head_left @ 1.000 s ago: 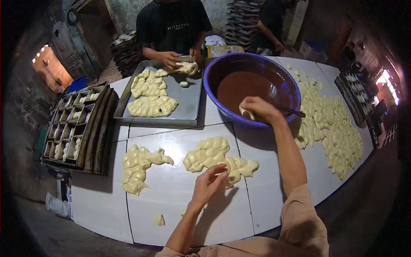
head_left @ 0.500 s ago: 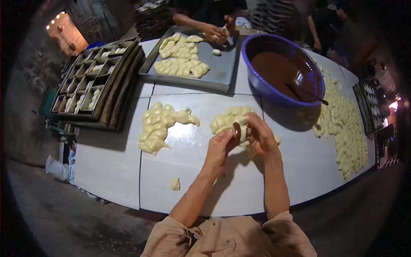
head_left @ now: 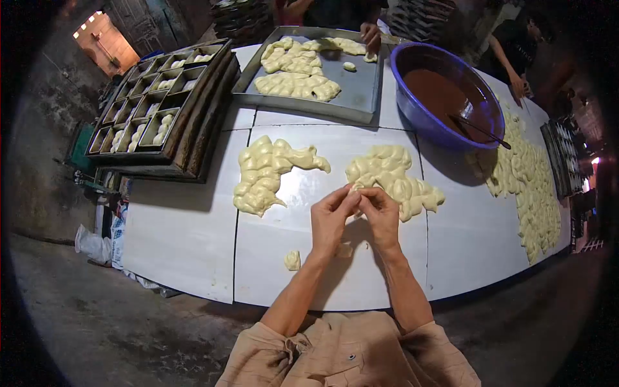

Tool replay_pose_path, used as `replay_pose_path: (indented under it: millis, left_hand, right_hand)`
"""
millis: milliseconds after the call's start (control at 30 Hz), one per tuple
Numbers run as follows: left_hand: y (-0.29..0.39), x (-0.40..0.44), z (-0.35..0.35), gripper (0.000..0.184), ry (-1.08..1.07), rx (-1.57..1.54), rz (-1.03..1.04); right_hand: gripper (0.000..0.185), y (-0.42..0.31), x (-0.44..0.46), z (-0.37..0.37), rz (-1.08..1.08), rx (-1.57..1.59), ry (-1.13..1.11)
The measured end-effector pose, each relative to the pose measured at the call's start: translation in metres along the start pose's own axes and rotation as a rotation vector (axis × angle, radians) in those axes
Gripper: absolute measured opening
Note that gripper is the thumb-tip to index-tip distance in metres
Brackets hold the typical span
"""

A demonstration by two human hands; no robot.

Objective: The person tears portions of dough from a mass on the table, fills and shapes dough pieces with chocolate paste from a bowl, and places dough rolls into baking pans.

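Observation:
My left hand (head_left: pixel 331 218) and my right hand (head_left: pixel 382 218) meet over the white table, fingertips pinched together on a small piece of dough (head_left: pixel 356 188). Most of that piece is hidden by the fingers. Just beyond them lies a heap of pale, joined dough lumps (head_left: pixel 389 169). Another heap of dough (head_left: pixel 259 177) sits to the left, curving around a bare patch of table. Nearer my body, a small separate dough lump (head_left: pixel 293 260) rests left of my forearm.
A purple basin (head_left: pixel 422 122) of brown filling with a long-handled utensil (head_left: pixel 483 132) stands at back right. Behind the heaps is a metal tray (head_left: pixel 361 97) of dough, with a co-worker's hand (head_left: pixel 371 37) over it. Stacked divided baking tins (head_left: pixel 184 122) stand left; more dough (head_left: pixel 525 168) covers the right.
The brown filling visible at my left fingers is out of sight, and both hands have closed together on the dough. The whole view has shifted. The co-worker's hands over the tray have moved apart.

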State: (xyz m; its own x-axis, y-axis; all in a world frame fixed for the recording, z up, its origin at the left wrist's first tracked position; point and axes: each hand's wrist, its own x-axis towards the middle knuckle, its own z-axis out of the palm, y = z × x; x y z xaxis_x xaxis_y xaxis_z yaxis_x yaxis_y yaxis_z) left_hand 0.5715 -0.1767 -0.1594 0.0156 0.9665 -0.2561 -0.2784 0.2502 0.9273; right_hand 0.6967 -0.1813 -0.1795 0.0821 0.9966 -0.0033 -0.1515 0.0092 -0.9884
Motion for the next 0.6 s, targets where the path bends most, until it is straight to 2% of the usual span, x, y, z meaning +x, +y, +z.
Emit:
replay_pose_path:
  millis: [133,167,200,267,467,500,600]
  left_hand:
    - [0.018,0.014,-0.021,0.041,-0.150,0.007,-0.198]
    - [0.018,0.018,-0.027,0.041,-0.170,0.002,-0.207]
    - [0.018,0.020,-0.030,0.040,-0.189,-0.001,-0.214]
    - [0.019,0.014,-0.030,0.038,-0.180,0.024,-0.203]
    - [0.010,-0.005,-0.021,0.030,-0.217,-0.030,-0.114]
    - [0.007,-0.003,-0.023,0.029,-0.235,-0.028,-0.096]
    - [0.001,-0.006,-0.024,0.028,-0.260,-0.034,-0.080]
  right_hand:
    - [0.025,-0.022,-0.006,-0.003,0.134,-0.028,-0.073]
    - [0.030,-0.021,-0.010,-0.010,0.175,-0.015,-0.160]
    - [0.030,-0.027,-0.018,-0.006,0.146,-0.005,-0.185]
    - [0.031,-0.022,-0.021,-0.014,-0.032,-0.269,-0.262]
    - [0.020,0.006,-0.016,-0.007,-0.428,-0.226,-0.003]
    - [0.015,0.004,-0.016,0.000,-0.440,-0.214,0.081]
    - [0.015,0.018,-0.015,0.012,-0.339,0.007,0.215]
